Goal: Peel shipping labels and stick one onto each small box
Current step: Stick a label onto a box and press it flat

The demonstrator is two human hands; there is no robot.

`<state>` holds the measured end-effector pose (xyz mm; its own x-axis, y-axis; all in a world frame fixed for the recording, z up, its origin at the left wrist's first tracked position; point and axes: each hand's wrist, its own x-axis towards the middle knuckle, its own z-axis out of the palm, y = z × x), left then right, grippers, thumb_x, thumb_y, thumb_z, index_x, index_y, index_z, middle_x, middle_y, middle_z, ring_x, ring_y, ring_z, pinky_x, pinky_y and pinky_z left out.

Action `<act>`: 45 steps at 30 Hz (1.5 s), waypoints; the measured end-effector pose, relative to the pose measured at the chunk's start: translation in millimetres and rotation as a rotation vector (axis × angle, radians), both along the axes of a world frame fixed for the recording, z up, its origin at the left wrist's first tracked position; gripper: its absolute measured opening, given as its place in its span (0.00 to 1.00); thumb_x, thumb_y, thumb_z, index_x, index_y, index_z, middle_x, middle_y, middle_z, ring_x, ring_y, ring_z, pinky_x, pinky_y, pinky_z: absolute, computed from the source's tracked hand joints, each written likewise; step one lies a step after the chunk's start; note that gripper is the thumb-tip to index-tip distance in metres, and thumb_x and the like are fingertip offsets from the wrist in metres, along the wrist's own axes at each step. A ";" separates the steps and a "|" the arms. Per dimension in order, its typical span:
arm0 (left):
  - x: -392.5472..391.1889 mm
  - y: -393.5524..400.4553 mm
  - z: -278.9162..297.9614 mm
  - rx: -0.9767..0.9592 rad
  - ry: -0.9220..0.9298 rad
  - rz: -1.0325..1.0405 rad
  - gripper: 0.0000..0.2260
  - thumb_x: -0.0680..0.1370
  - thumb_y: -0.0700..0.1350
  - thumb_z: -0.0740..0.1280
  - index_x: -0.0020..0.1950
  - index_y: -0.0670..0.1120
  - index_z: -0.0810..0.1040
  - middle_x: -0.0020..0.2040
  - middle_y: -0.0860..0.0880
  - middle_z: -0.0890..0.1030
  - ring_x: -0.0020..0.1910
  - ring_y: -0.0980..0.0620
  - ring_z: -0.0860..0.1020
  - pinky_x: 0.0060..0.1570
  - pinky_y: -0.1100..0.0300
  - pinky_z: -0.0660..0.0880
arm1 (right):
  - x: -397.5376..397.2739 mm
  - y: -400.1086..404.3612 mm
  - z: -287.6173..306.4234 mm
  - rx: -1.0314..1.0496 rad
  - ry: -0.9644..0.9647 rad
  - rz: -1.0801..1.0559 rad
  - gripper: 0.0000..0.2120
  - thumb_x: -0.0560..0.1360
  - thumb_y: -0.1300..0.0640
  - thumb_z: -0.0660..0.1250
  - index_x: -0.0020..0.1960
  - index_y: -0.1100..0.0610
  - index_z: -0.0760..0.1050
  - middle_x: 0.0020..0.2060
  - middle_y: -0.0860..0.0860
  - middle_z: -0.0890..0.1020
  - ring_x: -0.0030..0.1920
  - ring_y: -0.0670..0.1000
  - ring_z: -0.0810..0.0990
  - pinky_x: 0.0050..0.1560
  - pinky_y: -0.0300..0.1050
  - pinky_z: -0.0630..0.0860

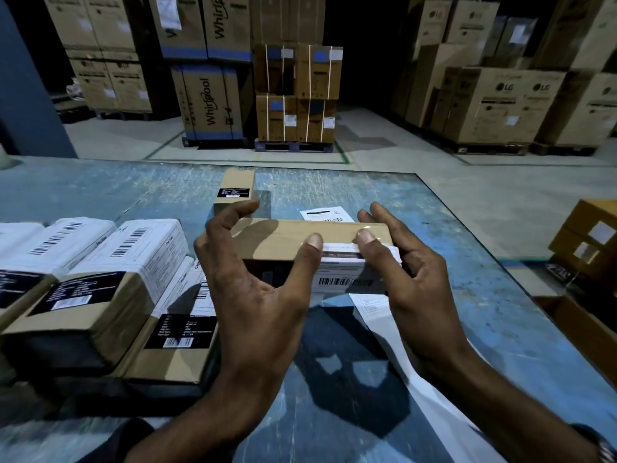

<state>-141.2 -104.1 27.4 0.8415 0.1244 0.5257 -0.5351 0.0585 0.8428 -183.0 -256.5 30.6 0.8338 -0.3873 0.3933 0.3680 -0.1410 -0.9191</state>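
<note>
While both thumbs press along its near top edge, a small brown box sits at the middle of the scratched blue table, a white shipping label folded over its near edge and down its front face, barcode showing. The left hand grasps the box's left part, fingers arched over the top, thumb on the label's left end. The right hand clasps the right end, thumb flat on the label's top strip. Just behind the box, one upright box with a black sticker stands touching or nearly touching the left fingers, and one loose label sheet lies flat beside it. A long white backing strip runs under the right forearm toward the near edge. On the left, a cluster of at least four labelled boxes lies close together, white labels upward. Beyond the table, large appliance cartons are stacked on the warehouse floor.
</note>
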 end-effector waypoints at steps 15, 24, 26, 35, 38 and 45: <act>5.5 0.6 -1.4 -0.048 0.032 -0.040 0.23 0.76 0.52 0.75 0.68 0.57 0.71 0.67 0.50 0.71 0.65 0.46 0.80 0.56 0.48 0.84 | -2.2 1.2 2.3 -0.017 0.022 -0.016 0.30 0.78 0.42 0.66 0.79 0.45 0.71 0.69 0.37 0.81 0.68 0.42 0.80 0.70 0.52 0.79; 3.3 -0.7 0.6 -0.012 0.036 -0.044 0.29 0.74 0.57 0.78 0.70 0.56 0.70 0.67 0.54 0.71 0.64 0.56 0.78 0.59 0.59 0.81 | -3.3 2.0 1.8 -0.115 0.062 0.013 0.40 0.76 0.36 0.73 0.83 0.43 0.64 0.71 0.36 0.79 0.67 0.39 0.81 0.65 0.42 0.81; 8.0 2.4 1.4 0.007 0.071 -0.091 0.34 0.68 0.61 0.80 0.69 0.60 0.70 0.68 0.53 0.72 0.65 0.54 0.78 0.61 0.55 0.80 | -2.8 0.2 2.6 -0.097 0.045 0.008 0.40 0.73 0.39 0.75 0.82 0.45 0.66 0.69 0.39 0.81 0.65 0.41 0.82 0.60 0.40 0.83; 14.6 9.4 10.1 0.119 0.145 -0.115 0.37 0.69 0.69 0.75 0.74 0.70 0.62 0.72 0.54 0.75 0.67 0.50 0.79 0.66 0.44 0.78 | -0.1 -20.0 19.7 0.194 0.088 0.030 0.20 0.72 0.43 0.74 0.63 0.47 0.84 0.50 0.51 0.89 0.50 0.51 0.87 0.48 0.47 0.84; 9.5 10.3 17.6 0.331 0.063 -0.075 0.41 0.73 0.65 0.76 0.79 0.70 0.56 0.79 0.59 0.66 0.75 0.54 0.71 0.72 0.42 0.72 | 3.1 -33.1 23.4 0.379 0.200 0.087 0.19 0.74 0.49 0.75 0.63 0.54 0.84 0.55 0.56 0.89 0.46 0.52 0.88 0.38 0.45 0.84; 33.4 38.7 41.5 0.765 -0.046 -0.253 0.40 0.74 0.46 0.75 0.80 0.67 0.61 0.82 0.58 0.62 0.79 0.58 0.63 0.77 0.42 0.66 | 4.8 -55.7 21.0 0.518 0.408 0.165 0.20 0.74 0.52 0.76 0.64 0.57 0.85 0.57 0.59 0.88 0.58 0.57 0.88 0.64 0.57 0.80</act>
